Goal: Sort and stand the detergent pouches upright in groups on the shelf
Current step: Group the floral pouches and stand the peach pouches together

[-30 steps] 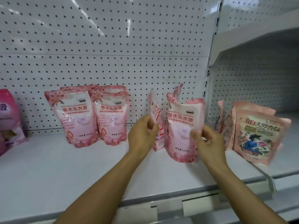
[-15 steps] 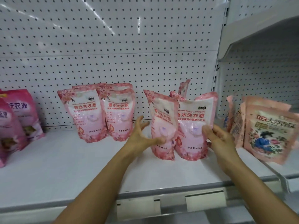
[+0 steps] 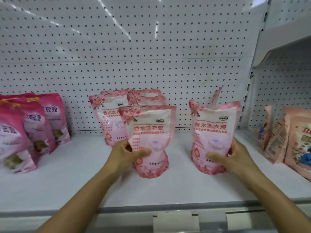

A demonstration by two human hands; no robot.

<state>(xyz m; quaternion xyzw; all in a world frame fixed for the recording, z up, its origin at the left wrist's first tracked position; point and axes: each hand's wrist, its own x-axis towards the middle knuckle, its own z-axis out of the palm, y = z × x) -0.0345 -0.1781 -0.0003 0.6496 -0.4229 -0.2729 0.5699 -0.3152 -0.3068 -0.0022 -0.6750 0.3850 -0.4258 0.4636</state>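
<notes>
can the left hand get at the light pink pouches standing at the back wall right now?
Probably not as is: the left hand grips a pouch standing directly in front of the back group. It would need to release or shift it first.

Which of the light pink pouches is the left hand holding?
The front pouch, gripped low by the left hand, before the stack at the pegboard.

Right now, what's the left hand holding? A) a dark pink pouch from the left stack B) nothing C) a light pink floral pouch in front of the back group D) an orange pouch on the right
C: the left hand grips the light pink floral pouch, which stands in front of the back group.
</notes>
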